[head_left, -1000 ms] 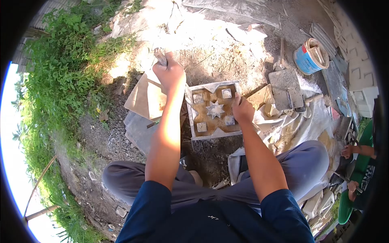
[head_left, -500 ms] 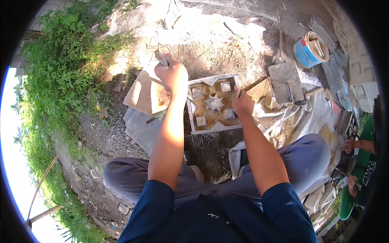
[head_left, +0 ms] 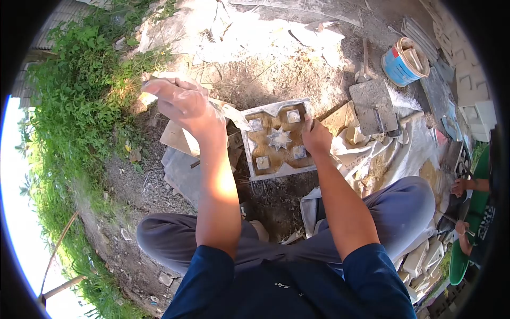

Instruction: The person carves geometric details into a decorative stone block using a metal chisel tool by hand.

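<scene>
A square mould (head_left: 281, 166) with a pale frame lies on the ground before my knees. Inside it are a star-shaped piece (head_left: 279, 139) in the middle and several small square blocks around it, with sandy brown material between them. My right hand (head_left: 317, 138) is closed on the mould's right edge, thumb on top. To the upper left of the mould, my left hand (head_left: 186, 105) is raised and wrapped around a trowel (head_left: 236, 115). Its pale flat blade points right and reaches over the mould's left corner.
A brown board (head_left: 178, 137) and a grey sheet (head_left: 183, 173) lie left of the mould. On the right are a dusty flat plate (head_left: 373, 106), a crumpled white sack (head_left: 366, 154) and a blue bucket (head_left: 402, 66). Another person's hands (head_left: 461, 212) show at the far right.
My left hand has moved left and turned, so the trowel's blade now shows above the mould's left corner. My right hand stays on the mould's edge.
</scene>
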Motion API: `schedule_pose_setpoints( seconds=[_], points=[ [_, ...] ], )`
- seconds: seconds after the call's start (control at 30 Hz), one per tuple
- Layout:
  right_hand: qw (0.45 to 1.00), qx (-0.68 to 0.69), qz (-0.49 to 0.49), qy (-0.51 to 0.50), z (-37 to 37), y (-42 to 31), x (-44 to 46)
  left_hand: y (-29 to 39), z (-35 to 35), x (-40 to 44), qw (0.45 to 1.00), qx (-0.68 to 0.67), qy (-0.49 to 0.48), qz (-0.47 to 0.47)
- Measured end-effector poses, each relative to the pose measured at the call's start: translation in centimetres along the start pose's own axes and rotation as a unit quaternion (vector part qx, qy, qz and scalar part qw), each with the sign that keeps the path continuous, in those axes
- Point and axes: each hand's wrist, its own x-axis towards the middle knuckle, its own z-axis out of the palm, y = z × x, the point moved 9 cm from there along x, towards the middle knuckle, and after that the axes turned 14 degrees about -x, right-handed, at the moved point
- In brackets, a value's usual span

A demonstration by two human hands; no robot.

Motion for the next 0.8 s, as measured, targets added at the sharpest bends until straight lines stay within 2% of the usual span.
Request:
schedule_pose_setpoints(
  seconds=[0.03, 0.13, 0.2, 0.23, 0.27, 0.33, 0.47, 0.5, 0.6, 0.73, 0.8],
  points=[
    [1.0, 0.003, 0.0, 0.001, 0.1, 0.1, 0.0, 1.1, 0.7, 0.1, 1.0, 0.0, -0.002, 0.002],
    [1.0, 0.006, 0.001, 0.008, 0.1, 0.1, 0.1, 1.6, 0.1, 0.5, 0.988, -0.152, 0.023, -0.035],
    [1.0, 0.005, 0.005, 0.011, 0.1, 0.2, 0.1, 1.4, 1.6, 0.6, 0.975, -0.125, -0.176, -0.059],
    [1.0, 0.002, 0.006, 0.005, 0.1, 0.2, 0.0, 0.7, 0.3, -0.2, 0.992, -0.077, -0.062, -0.082],
    [1.0, -0.002, 0.005, 0.001, 0.1, 0.2, 0.1, 0.5, -0.6, -0.5, 0.992, -0.077, -0.063, -0.082],
    [1.0, 0.0, 0.007, 0.005, 0.2, 0.3, 0.2, -0.9, -0.8, -2.3, 0.962, -0.083, -0.236, -0.106],
    [1.0, 0.006, 0.004, 0.004, 0.0, 0.2, 0.1, -3.1, -4.1, -4.8, 0.971, -0.043, -0.216, -0.088],
    [1.0, 0.005, 0.003, 0.004, 0.2, 0.3, 0.1, -3.9, -5.2, -5.5, 0.98, 0.073, -0.159, -0.092],
    [1.0, -0.006, 0.005, 0.002, 0.4, 0.3, 0.4, -4.6, -4.3, -5.7, 0.975, 0.013, -0.196, -0.099],
    [1.0, -0.003, 0.007, 0.004, 0.6, 0.4, 0.5, -5.6, -4.8, -5.9, 0.967, 0.071, -0.22, -0.103],
    [1.0, -0.003, 0.009, 0.011, 0.5, 0.5, 0.5, -6.4, -5.4, -5.8, 0.966, 0.037, -0.217, -0.135]
  ],
)
